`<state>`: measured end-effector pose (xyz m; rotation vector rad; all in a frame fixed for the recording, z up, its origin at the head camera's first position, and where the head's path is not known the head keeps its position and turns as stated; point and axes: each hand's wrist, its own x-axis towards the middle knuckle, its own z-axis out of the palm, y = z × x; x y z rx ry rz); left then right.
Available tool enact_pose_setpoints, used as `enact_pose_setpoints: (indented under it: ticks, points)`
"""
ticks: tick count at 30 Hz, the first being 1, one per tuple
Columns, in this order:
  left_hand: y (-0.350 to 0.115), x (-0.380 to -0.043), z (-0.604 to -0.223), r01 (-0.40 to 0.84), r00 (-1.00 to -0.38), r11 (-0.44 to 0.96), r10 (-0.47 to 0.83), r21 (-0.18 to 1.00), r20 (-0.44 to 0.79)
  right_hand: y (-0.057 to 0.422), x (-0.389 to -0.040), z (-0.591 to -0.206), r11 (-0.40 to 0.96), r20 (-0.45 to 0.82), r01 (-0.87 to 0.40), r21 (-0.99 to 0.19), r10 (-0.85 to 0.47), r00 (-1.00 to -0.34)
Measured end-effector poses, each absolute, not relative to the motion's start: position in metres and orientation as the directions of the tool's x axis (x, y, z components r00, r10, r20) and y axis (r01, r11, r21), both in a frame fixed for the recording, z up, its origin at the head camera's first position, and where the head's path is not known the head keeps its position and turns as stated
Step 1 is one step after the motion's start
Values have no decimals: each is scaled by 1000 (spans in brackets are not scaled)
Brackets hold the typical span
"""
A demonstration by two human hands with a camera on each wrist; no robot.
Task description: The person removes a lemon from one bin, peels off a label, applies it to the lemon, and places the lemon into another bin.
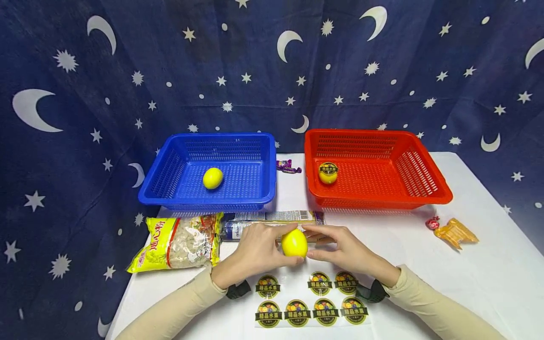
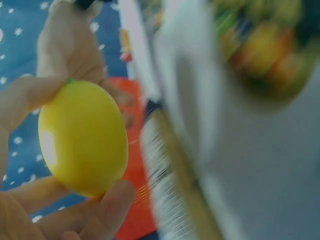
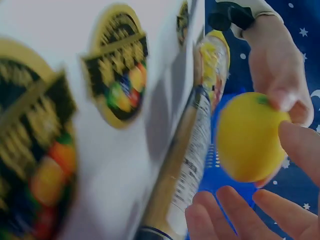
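A yellow lemon (image 1: 294,243) is held up over the table near the front middle. My left hand (image 1: 261,248) pinches it between thumb and fingers, as the left wrist view also shows. From the other side my right hand (image 1: 344,248) comes close, its fingertips near the lemon and its fingers spread apart with no grip on it in the right wrist view. Below the hands lies a sheet of round black and gold fruit stickers (image 1: 297,313), with a bare spot in its upper row. No sticker shows on the held lemon (image 2: 82,137).
A blue basket (image 1: 208,200) at back left holds one lemon. In the red basket (image 1: 378,200) at back right lies a lemon with a sticker (image 1: 328,174). A yellow food bag (image 1: 182,242), a long packet (image 1: 272,217), a purple wrapped candy (image 1: 289,166) and an orange packet (image 1: 455,233) lie around.
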<state>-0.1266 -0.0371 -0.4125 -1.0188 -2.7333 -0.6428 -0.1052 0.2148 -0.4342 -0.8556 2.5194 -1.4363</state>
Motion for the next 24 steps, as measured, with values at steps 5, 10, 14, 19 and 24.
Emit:
enact_pose_setpoints:
  ticks: [5,10,14,19,24]
  points:
    - [-32,-115,-432,581,-810,720,556,380,185,215,-100,-446,387,136,-406,-828,-564,-814]
    - [-31,-110,-443,591,-799,699,577,403,170,213,-98,-454,420,113,-406,-812,-569,-814]
    - [-31,-110,-441,623,-773,687,613,375,161,213,-98,-455,436,130,-425,-793,-561,-818]
    - [-30,-109,-435,633,-763,694,634,342,126,213,-96,-456,462,127,-428,-777,-550,-825]
    - [-35,-107,-431,605,-779,721,623,338,66,216,-91,-453,541,119,-434,-721,-520,-846]
